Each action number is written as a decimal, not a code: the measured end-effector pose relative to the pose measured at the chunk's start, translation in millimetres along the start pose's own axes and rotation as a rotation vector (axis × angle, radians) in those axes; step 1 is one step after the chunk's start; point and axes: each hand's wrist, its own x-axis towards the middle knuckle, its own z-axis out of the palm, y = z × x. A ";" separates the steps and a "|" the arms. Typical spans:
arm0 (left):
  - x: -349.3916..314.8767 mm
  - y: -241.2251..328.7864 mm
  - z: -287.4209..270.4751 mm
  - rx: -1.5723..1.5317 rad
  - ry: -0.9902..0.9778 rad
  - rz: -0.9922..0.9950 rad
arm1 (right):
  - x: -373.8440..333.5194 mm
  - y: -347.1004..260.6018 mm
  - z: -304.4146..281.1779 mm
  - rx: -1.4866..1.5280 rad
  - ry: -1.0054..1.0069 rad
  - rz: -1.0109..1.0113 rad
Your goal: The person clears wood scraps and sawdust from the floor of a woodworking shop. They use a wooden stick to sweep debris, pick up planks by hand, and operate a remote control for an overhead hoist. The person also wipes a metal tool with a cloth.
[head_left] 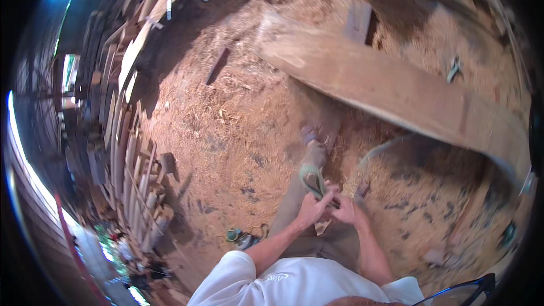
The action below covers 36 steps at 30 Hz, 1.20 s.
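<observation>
My left hand (pixel 312 208) and my right hand (pixel 343 208) meet in front of my lap, their fingers closed close together. Between them rises a pale green looped strap (pixel 310 173), its narrow lower end going in among my fingers. Blur and the fingers themselves hide exactly how each hand grips it, and what the strap belongs to cannot be made out. Below the loop is my bent leg (pixel 289 203) in brown trousers, with the foot (pixel 309 134) resting on the sawdust-covered ground.
A long wide wooden plank (pixel 391 76) slants across the right side. Stacked timber (pixel 135 175) lines the left. A dark wood strip (pixel 217 66) lies ahead, a small green-handled tool (pixel 453 70) far right, and a dark green power tool (pixel 245 239) by my left elbow.
</observation>
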 end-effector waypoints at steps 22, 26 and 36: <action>-88.3 303.1 -499.6 -1.290 0.084 1.067 | 321.3 -135.8 167.3 -0.805 -0.243 -0.165; -89.2 351.2 -588.2 -1.278 0.041 1.186 | 430.4 -151.0 220.9 -0.697 -0.349 -0.188; -88.1 373.0 -909.1 -1.007 1.118 1.326 | 565.6 -369.9 300.6 -0.743 -0.463 -0.063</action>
